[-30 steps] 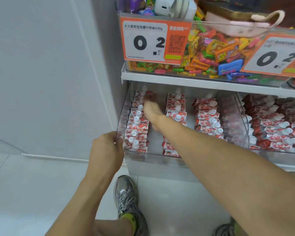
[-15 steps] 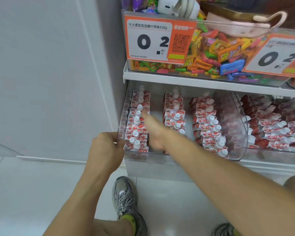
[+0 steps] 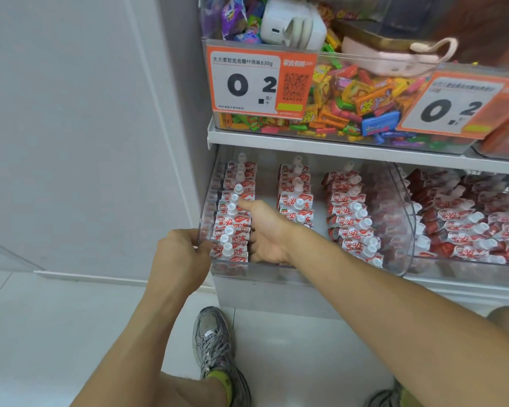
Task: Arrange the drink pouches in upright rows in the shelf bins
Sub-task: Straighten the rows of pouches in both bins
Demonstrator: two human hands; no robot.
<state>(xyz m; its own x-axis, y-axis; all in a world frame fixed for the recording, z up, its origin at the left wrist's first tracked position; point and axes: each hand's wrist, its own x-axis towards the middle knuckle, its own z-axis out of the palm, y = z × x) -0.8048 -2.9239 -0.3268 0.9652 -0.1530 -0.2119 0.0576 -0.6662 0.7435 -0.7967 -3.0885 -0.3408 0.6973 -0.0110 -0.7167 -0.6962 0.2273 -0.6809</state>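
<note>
— Only one view: head-worn, wide-angle, aimed forward and steeply down.

— Facing what?

— Straight at the low shelf [image 3: 306, 143], close, within arm's reach of the clear bin [image 3: 276, 273] of drink pouches [image 3: 232, 230]. Slightly left of the bin's middle.

— Anything from the wearer in frame?

— Both forearms entering from the bottom edge, left hand [image 3: 178, 259] and right hand [image 3: 266, 233] near centre, shoes [image 3: 215, 345] on the floor below.

— Edges?

— Bent by the lens; candy bin [image 3: 350, 92] cropped at top, wall filling the left.

— Overlap with a second view?

— None to compare.
</note>
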